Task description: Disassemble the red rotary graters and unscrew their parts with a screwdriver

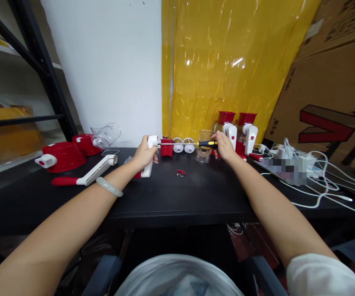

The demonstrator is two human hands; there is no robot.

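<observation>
My left hand is wrapped round a white crank handle with a red grip, holding it up over the black table. In my right hand is a screwdriver with a black and yellow handle, held level. Its long shaft points left, and the tip meets the white end of the crank or lies right beside it; I cannot tell which. Below, on the table, lie a small red part and tiny screws. Another white crank handle with a red grip rests left of my left hand.
Red bases and a clear plastic hopper stand at the left. Behind the screwdriver are a red part, two round white pieces and a clear container. Two assembled red-and-white machines and tangled white cables occupy the right.
</observation>
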